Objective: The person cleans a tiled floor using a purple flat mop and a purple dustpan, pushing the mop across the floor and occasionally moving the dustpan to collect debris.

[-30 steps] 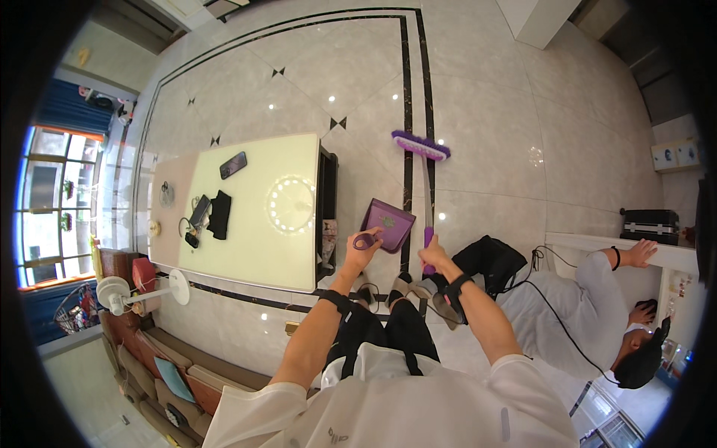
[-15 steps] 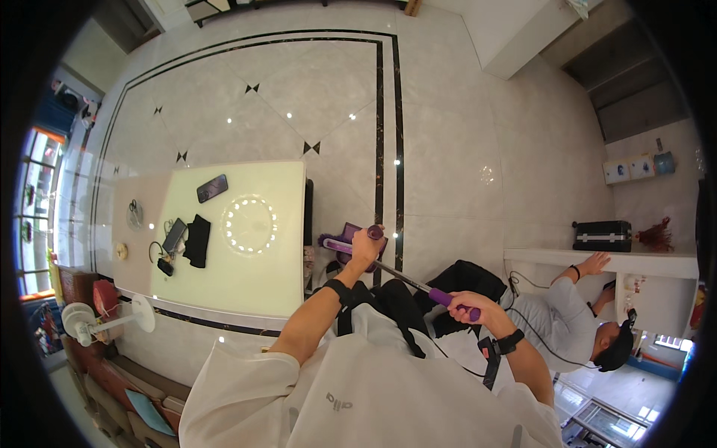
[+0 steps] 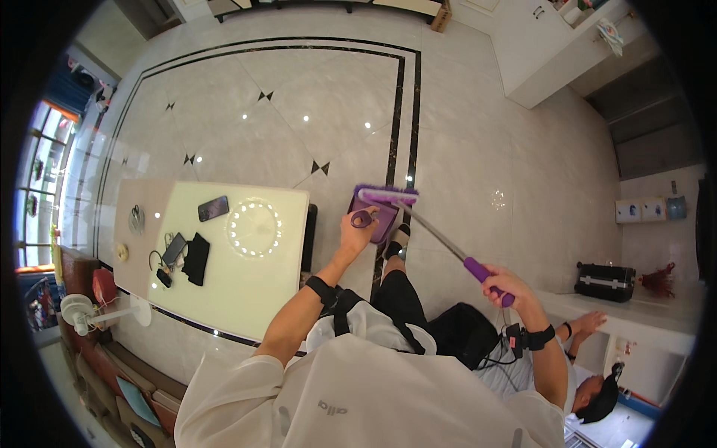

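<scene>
Near the middle of the view, my left hand (image 3: 355, 233) is closed around the upright handle of a purple dustpan (image 3: 386, 222), whose pan sits low beside my foot. My right hand (image 3: 506, 285) grips the purple grip of a broom (image 3: 446, 243) with a metal pole. The pole slants toward the far left, and its purple bristled head lies across the dustpan's far edge. Whether the bristles touch the floor or the pan I cannot tell. No dirt can be made out in the pan.
Left of me stands a pale table (image 3: 276, 299) bearing a phone (image 3: 213, 209), a black cloth (image 3: 196, 259) and cables. A white fan (image 3: 82, 313) is at the left. A co-worker (image 3: 515, 396) is close on my right, by a white counter (image 3: 657, 328) with a black case (image 3: 606, 281).
The broom head has swung right and away from me, from the dustpan's left side to its far edge. My right hand has moved right, my left slightly left. My foot now shows.
</scene>
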{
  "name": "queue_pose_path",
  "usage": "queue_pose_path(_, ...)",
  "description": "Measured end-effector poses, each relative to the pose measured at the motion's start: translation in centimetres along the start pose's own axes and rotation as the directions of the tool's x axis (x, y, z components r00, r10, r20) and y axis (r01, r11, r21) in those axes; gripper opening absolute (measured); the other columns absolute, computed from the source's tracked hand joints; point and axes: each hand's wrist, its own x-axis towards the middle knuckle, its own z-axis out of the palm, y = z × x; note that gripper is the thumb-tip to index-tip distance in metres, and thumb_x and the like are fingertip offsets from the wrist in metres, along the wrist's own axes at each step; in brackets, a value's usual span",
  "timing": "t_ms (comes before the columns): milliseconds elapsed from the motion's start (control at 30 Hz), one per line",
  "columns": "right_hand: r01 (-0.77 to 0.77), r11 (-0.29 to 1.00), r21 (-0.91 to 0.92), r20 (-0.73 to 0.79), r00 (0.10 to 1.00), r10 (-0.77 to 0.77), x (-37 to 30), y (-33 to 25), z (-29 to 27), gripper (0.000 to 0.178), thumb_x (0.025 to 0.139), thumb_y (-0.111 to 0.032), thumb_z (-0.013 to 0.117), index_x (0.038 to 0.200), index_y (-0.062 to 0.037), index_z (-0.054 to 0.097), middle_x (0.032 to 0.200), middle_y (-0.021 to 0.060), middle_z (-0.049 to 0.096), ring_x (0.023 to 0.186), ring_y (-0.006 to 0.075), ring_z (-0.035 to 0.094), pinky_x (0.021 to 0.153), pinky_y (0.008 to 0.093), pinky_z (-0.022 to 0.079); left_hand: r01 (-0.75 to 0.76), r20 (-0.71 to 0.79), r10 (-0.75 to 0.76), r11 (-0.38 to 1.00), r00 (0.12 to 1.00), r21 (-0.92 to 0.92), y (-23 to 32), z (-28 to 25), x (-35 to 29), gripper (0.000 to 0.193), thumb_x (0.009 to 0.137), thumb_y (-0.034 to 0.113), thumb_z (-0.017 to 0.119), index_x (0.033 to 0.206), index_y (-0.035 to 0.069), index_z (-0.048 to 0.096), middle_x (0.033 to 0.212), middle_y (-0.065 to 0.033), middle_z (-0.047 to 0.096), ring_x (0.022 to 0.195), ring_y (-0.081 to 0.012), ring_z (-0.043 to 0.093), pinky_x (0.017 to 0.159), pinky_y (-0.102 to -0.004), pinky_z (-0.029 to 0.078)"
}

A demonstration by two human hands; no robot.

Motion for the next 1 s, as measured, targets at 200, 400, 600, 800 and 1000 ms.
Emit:
queue_pose_path(200, 0.206, 0.979, -0.003, -0.025, 0.978, -0.206, 9.9, -16.4, -10.4, 0.039, 0.075, -0.001, 0.052, 0.113, -0.0046, 0.045, 0.061, 0.0038, 0.048, 0.043, 0.0087, 0.043, 0.036, 0.0225, 0.037, -0.112, 0.006, 0.113, 0.980, 0.994, 0.162, -0.7, 6.2, 17.4, 0.022, 0.070, 0.010, 0.068, 0.092, 0.010, 0.067, 0.076, -0.0128, 0.066, 0.071, -0.0287, 0.064, 0.065, -0.0324, 0.050)
queue_pose_path(400, 0.326, 0.944, -0.049, 0.040, 0.945, -0.325, 26.7, -31.0, -19.5, 0.018, 0.074, 0.000, 0.050, 0.090, -0.0022, 0.043, 0.058, 0.0057, 0.047, 0.041, 0.0135, 0.045, 0.037, 0.0278, 0.040, 0.152, 0.010, -0.153, 0.987, 0.988, 0.052, -3.9, 11.1, 27.3, 0.026, 0.076, 0.000, 0.067, 0.101, 0.004, 0.066, 0.075, 0.0032, 0.060, 0.068, -0.0048, 0.054, 0.063, -0.0201, 0.044)
queue_pose_path(600, 0.280, 0.959, 0.038, -0.028, 0.960, -0.279, 44.8, -33.6, -18.6, 0.029, 0.067, 0.006, 0.051, 0.092, 0.0007, 0.037, 0.056, 0.0105, 0.047, 0.039, 0.0208, 0.048, 0.033, 0.0349, 0.040, 0.056, 0.014, -0.057, 0.996, 0.998, 0.072, -4.4, 12.2, 30.9, 0.027, 0.071, 0.012, 0.071, 0.098, 0.008, 0.067, 0.069, -0.0090, 0.063, 0.062, -0.0153, 0.061, 0.061, -0.0276, 0.048)
queue_pose_path(800, 0.209, 0.971, 0.112, -0.025, 0.978, -0.208, 42.4, -25.6, -13.9, 0.052, 0.070, 0.007, 0.048, 0.116, -0.0025, 0.025, 0.053, 0.0100, 0.045, 0.035, 0.0224, 0.047, 0.030, 0.0364, 0.040, 0.131, 0.071, -0.134, 0.991, 0.989, 0.041, -1.6, 12.3, 32.7, 0.024, 0.076, 0.005, 0.067, 0.100, 0.004, 0.065, 0.073, -0.0028, 0.060, 0.068, -0.0105, 0.055, 0.064, -0.0239, 0.046)
queue_pose_path(1000, -0.111, 0.989, 0.094, 0.171, 0.981, 0.094, 30.8, -24.9, -16.1, 0.057, 0.073, 0.003, 0.053, 0.123, -0.0109, 0.029, 0.061, 0.0040, 0.046, 0.044, 0.0114, 0.046, 0.036, 0.0280, 0.041, 0.087, 0.083, -0.102, 0.982, 0.991, 0.166, -0.4, 11.9, 36.0, 0.025, 0.072, 0.020, 0.067, 0.096, 0.013, 0.066, 0.076, -0.0152, 0.064, 0.075, -0.0327, 0.063, 0.065, -0.0371, 0.050)
